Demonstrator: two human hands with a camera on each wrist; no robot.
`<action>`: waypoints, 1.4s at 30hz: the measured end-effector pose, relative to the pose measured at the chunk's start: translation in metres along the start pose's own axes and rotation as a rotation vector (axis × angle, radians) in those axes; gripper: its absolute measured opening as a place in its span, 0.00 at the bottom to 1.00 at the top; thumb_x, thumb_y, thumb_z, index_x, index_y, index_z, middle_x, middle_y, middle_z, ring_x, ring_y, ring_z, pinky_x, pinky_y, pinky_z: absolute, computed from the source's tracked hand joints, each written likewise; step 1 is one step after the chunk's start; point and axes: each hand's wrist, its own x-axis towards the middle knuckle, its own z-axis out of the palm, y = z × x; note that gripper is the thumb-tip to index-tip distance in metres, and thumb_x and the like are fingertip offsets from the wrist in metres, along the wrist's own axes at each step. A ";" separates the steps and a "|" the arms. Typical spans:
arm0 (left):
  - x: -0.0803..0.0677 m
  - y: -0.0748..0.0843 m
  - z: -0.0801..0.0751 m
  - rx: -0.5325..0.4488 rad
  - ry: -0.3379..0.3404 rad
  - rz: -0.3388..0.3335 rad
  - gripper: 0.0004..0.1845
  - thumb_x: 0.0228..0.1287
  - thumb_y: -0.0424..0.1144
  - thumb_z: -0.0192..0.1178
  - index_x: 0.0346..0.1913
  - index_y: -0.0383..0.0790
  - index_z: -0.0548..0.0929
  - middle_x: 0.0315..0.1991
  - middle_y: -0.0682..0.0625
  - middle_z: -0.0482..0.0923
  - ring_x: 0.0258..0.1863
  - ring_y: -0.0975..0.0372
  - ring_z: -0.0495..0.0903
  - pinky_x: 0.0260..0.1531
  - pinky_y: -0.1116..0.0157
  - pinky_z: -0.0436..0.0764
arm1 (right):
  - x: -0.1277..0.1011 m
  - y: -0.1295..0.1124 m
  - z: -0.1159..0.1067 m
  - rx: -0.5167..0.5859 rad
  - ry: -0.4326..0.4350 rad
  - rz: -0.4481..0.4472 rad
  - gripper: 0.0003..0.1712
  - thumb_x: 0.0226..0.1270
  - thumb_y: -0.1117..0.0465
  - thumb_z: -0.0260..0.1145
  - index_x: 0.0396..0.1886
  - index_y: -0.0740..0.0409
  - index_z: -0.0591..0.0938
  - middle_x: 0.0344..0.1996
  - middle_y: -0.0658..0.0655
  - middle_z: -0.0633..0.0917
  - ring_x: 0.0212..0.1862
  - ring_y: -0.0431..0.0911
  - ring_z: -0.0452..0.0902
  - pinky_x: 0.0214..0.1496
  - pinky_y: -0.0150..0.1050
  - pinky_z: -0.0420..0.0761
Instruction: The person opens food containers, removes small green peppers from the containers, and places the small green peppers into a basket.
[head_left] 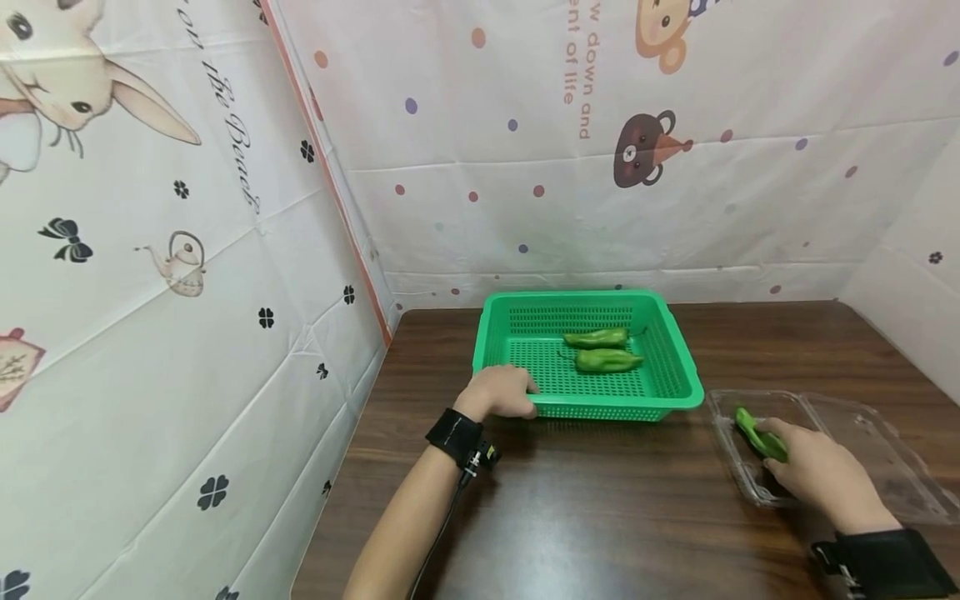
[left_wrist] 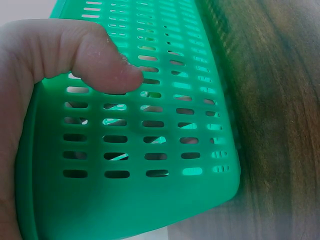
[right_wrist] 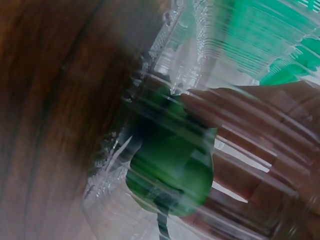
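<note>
Right hand (head_left: 817,475), lower right of the head view: reaching into the clear plastic tray (head_left: 892,450) and gripping a green pepper (head_left: 761,435), fingers curling round it. The right wrist view is blurring heavily, yet it is showing the pepper (right_wrist: 170,170) against the fingers (right_wrist: 235,125) behind the ribbed tray wall (right_wrist: 150,80).

Left hand (head_left: 501,392), centre of the head view: holding the near left corner of the green basket (head_left: 678,367), fingers curling over the rim. In the left wrist view the thumb (left_wrist: 107,70) is pressing against the slotted outer wall of the basket (left_wrist: 165,200); the other fingers are lying out of sight there.

Basket: sitting in the middle of the frame on the dark wooden table (head_left: 600,517), holding two green peppers (head_left: 606,360), one lying just behind the other, both on their sides toward the right half of the basket floor.

Plastic tray: lying on the table just right of the basket, near the right edge of the frame, apart from it.

Patterned cloth (head_left: 187,250): hanging as a backdrop across the left and upper parts of the frame, showing a rabbit, bears and dots.
</note>
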 end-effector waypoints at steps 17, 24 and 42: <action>-0.004 0.003 -0.003 -0.008 -0.001 0.017 0.06 0.56 0.42 0.61 0.24 0.54 0.76 0.16 0.58 0.49 0.20 0.66 0.45 0.22 0.67 0.49 | -0.002 0.001 0.001 -0.028 0.081 -0.048 0.33 0.53 0.63 0.77 0.57 0.71 0.78 0.45 0.75 0.83 0.38 0.62 0.82 0.31 0.55 0.77; -0.003 0.001 -0.002 -0.006 0.000 0.017 0.01 0.56 0.43 0.61 0.29 0.54 0.80 0.16 0.58 0.49 0.20 0.65 0.45 0.22 0.67 0.49 | -0.004 -0.003 -0.004 -0.031 0.135 -0.065 0.30 0.54 0.65 0.76 0.56 0.72 0.78 0.41 0.72 0.84 0.36 0.61 0.82 0.30 0.55 0.77; -0.002 0.001 -0.002 0.009 -0.009 0.008 0.02 0.56 0.43 0.61 0.32 0.55 0.81 0.16 0.58 0.50 0.20 0.65 0.46 0.22 0.67 0.50 | -0.006 -0.007 -0.025 -0.025 0.221 -0.071 0.29 0.55 0.65 0.75 0.55 0.73 0.77 0.37 0.72 0.84 0.29 0.56 0.80 0.24 0.49 0.74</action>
